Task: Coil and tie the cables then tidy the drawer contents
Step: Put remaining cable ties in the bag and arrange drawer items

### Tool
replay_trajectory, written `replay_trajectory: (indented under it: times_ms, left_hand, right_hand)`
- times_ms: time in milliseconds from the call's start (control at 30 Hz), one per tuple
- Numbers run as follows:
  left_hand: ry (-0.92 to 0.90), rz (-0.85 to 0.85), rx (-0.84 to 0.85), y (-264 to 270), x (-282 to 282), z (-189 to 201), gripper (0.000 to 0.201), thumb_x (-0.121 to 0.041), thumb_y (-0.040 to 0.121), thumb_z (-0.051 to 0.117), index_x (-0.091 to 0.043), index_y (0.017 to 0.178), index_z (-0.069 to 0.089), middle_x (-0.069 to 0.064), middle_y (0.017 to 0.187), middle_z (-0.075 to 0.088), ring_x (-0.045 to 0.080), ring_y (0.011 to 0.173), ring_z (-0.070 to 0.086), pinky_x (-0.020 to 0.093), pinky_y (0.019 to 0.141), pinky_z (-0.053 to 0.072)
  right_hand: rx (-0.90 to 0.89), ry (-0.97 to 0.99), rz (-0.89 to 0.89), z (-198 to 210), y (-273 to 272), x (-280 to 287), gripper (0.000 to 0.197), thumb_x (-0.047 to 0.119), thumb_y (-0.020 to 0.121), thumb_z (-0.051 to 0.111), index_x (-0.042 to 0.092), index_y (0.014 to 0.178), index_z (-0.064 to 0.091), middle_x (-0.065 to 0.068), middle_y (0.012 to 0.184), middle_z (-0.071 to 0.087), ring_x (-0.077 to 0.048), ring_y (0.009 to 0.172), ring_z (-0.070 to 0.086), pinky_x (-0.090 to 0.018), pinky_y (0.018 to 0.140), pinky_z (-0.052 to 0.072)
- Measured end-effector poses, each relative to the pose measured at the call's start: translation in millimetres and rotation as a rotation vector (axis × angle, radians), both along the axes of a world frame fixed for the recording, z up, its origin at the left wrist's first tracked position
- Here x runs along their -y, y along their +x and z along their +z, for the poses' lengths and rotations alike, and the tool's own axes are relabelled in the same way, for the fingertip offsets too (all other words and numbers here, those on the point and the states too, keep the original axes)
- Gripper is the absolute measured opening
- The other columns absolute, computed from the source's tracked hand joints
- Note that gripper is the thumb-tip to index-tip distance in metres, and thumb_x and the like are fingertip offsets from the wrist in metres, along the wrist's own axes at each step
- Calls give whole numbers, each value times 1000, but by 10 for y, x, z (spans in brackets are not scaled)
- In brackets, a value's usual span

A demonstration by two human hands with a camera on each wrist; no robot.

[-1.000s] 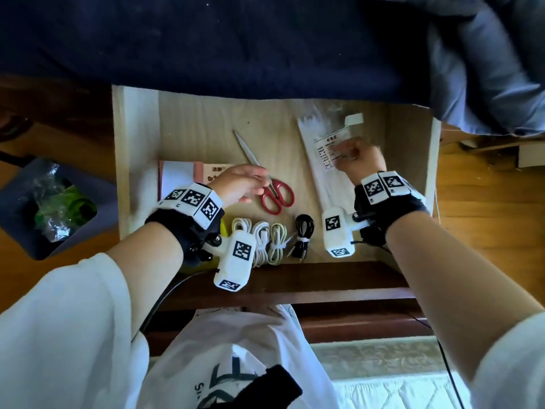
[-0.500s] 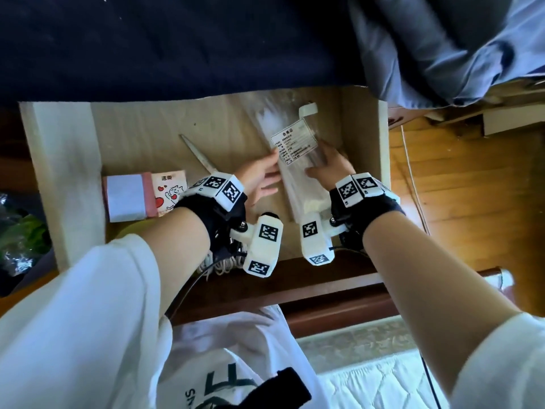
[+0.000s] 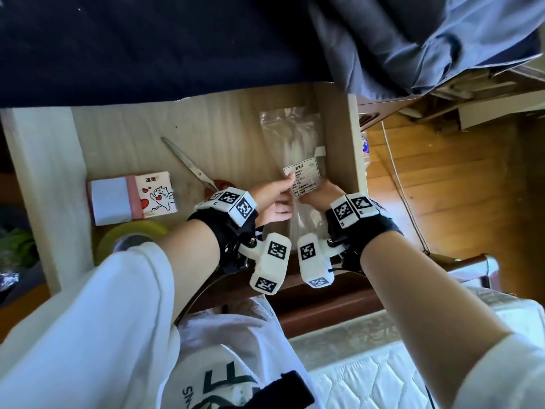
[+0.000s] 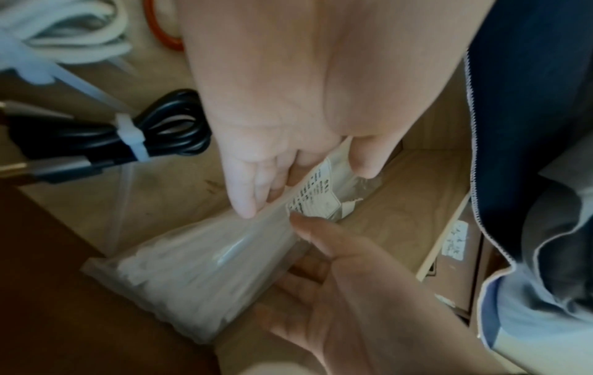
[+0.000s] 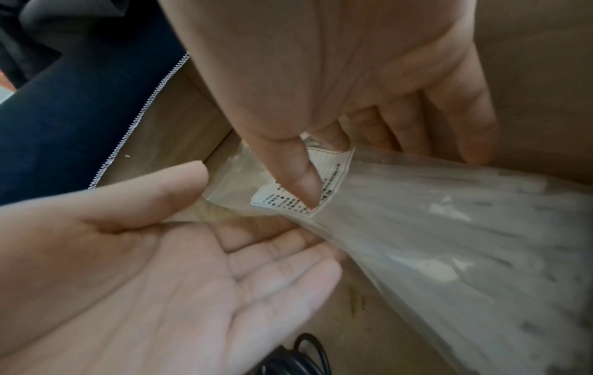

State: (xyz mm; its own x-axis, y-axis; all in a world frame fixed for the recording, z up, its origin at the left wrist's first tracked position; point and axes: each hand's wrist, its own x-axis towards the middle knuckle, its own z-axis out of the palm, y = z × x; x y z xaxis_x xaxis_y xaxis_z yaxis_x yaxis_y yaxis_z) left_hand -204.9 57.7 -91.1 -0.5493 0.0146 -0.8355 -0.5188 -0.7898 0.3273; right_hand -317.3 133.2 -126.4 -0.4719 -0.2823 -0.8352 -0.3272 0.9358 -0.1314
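Note:
A clear bag of white zip ties [image 3: 290, 134] with a paper label [image 3: 305, 175] lies along the right wall of the open wooden drawer [image 3: 336, 137]. My right hand [image 3: 317, 194] pinches the bag [image 5: 449, 228], thumb on the label and fingers behind it. My left hand [image 3: 272, 199] lays fairly straight fingers against the bag's left edge [image 4: 192, 266]. A coiled black cable [image 4: 167, 134] bound with a white tie and a tied white cable [image 4: 70, 30] lie near the drawer's front. My arms hide both in the head view.
Red-handled scissors [image 3: 191, 165] lie mid-drawer. A tissue pack [image 3: 132, 197] and a tape roll [image 3: 129, 234] sit at the left. Dark fabric [image 3: 177, 39] overhangs the drawer's back. A wooden floor [image 3: 457, 187] lies to the right.
My left hand has left the scissors and moved right onto the bag. Both hands have brought the bag against the drawer's right wall.

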Motion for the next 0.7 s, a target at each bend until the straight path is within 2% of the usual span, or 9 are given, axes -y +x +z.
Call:
replay_trajectory:
  times_ms: [67,133,267,367,433,500,567,633,700]
  left_hand:
    - [-5,-7,-7,19,-27,-5,36,-35,99,40,-10,124,47,6,104,57,22,100,55,38,100,38]
    - [-4,-22,-20,33,-24,6,34,-36,100,38,-11,121,49,5,103,57,22,98,56,39,104,37]
    - [-100,-64,-24,129,110,53,49,-34,100,37,-5,140,35,15,137,46,29,131,42,39,107,34]
    - [-292,20,0,284,346,16,39,-26,99,43,-5,132,46,12,133,50,25,121,50,32,94,44]
    - [-442,127,76,432,507,-16,19,-17,98,46,-12,114,55,7,116,56,18,109,51,24,80,46]
    - [-564,187,171,582,626,-65,14,-13,96,49,-13,108,58,7,114,53,17,106,48,21,74,44]
    - [-643,162,224,703,673,-116,29,-14,94,52,-7,122,55,10,126,53,21,111,50,27,85,46]
    - [-666,142,258,791,675,-119,38,-15,94,52,-4,131,51,12,134,52,25,122,49,31,102,40]
    - [-654,140,269,847,665,-123,37,-13,96,49,-4,131,50,12,136,51,24,126,46,24,98,34]
  right_hand:
    - [15,-10,-20,-43,10,-22,57,25,76,64,8,128,48,-8,125,56,-26,111,55,-37,96,46]
    - [36,1,1,-127,-11,-28,54,26,72,60,10,122,51,-10,120,61,-25,105,59,-38,93,49]
    - [-62,34,1,139,57,13,53,26,85,59,9,133,45,-14,131,49,-29,120,50,-34,102,40]
    - [-202,-71,-24,321,100,50,62,27,85,60,14,140,34,-18,140,28,-36,130,33,-38,109,30]
    - [-221,-226,-7,401,157,139,53,22,85,58,17,135,41,-17,139,29,-35,129,31,-36,109,29]
    - [-174,-371,16,375,243,272,43,16,85,56,17,127,50,-13,130,40,-29,120,41,-31,102,35]
    - [-70,-446,45,334,380,420,35,11,84,56,15,119,58,-10,118,51,-23,106,52,-25,92,41]
    - [60,-489,62,266,537,553,32,11,84,61,13,115,62,-10,117,57,-23,104,57,-29,93,45]
    - [148,-473,97,190,678,654,36,15,84,62,16,120,61,-7,125,55,-19,108,56,-29,95,45]
